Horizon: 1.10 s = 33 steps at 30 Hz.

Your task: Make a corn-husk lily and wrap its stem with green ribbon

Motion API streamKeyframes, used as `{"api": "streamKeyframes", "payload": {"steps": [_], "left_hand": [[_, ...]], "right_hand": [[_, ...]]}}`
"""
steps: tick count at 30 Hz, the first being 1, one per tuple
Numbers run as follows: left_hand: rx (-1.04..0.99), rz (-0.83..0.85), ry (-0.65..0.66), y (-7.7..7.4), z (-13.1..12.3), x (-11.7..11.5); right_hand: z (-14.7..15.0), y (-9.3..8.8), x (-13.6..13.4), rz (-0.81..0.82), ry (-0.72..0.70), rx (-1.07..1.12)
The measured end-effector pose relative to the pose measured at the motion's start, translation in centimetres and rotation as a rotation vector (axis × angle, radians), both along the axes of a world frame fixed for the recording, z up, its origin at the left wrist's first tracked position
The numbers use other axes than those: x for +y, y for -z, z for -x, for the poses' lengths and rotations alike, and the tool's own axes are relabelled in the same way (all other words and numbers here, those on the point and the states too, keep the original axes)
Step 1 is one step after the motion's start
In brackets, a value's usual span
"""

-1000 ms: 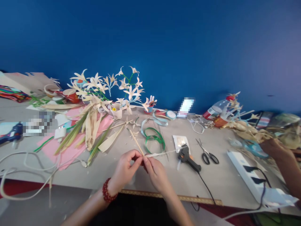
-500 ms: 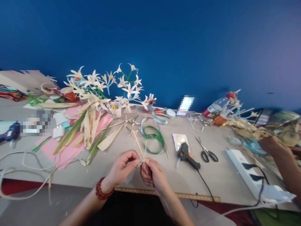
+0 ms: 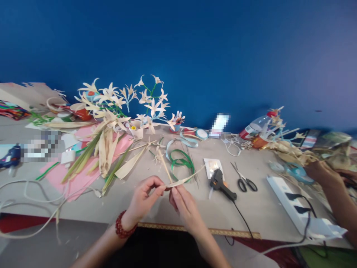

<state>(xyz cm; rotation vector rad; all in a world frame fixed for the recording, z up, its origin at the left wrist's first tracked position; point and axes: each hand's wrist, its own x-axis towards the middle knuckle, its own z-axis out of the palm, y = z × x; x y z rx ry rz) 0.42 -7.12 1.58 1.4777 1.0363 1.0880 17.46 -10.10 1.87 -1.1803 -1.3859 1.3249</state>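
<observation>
My left hand (image 3: 147, 195), with a red bead bracelet on its wrist, pinches the left end of a pale husk strip (image 3: 185, 180). Close beside it, my right hand (image 3: 185, 204) has its fingers closed on the same strip, whose free end points up and right. A thin tan stick (image 3: 165, 165) rises away from between the two hands; its lower end is hidden at the fingers. Just beyond the hands lies a coil of green ribbon (image 3: 181, 163). Dried husks (image 3: 107, 152) and pale husk flowers (image 3: 153, 107) are farther left.
A black glue gun (image 3: 222, 186) and black scissors (image 3: 243, 182) lie to the right. Beyond them is a white power strip (image 3: 287, 206), with another person's hand (image 3: 320, 173) near husks. Pink paper (image 3: 55, 175) and white cables lie left. A wooden ruler (image 3: 217, 231) runs along the front edge.
The husk strip now stretches across between my hands and out to the right; before, its visible part stood upright beside the stick. The other person's hand has shifted slightly left.
</observation>
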Motion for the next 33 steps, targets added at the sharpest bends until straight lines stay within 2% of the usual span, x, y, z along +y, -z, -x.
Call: {"api": "streamKeyframes", "payload": {"steps": [4,9,12,17,20,22,25,28,30,33], "left_hand": [[0.065,-0.126,-0.02,-0.5,-0.5,-0.2],[0.067,-0.182,-0.002,-0.9,-0.6,-0.6],[-0.009,-0.089,0.02,-0.7,-0.5,-0.9],[-0.193,0.128,0.051,0.4,0.1,-0.6],[-0.258,0.137,-0.015,0.9,0.9,-0.1],[-0.251,0.112,-0.06,1.0,1.3,0.1],[-0.164,0.064,-0.07,0.6,1.2,-0.1],[-0.073,-0.003,-0.028,0.0,0.5,-0.6],[-0.023,-0.062,-0.018,-0.4,0.1,-0.8],[0.028,-0.122,-0.02,-0.9,-0.1,-0.8]], "right_hand": [[0.3,0.4,0.1,-0.114,-0.022,-0.236],[0.9,0.3,0.4,-0.153,0.001,-0.268],[1.0,-0.1,0.5,-0.1,-0.061,-0.186],[-0.1,-0.9,0.4,0.081,-0.201,0.089],[-1.4,-1.2,0.6,0.165,-0.108,0.279],[-1.9,-1.2,0.7,0.186,-0.003,0.313],[-1.4,-0.9,0.8,0.161,-0.007,0.165],[0.2,-0.4,0.8,0.021,-0.089,-0.03],[1.1,0.0,0.8,-0.072,-0.081,-0.14],[1.7,0.3,0.7,-0.097,-0.048,-0.207]]}}
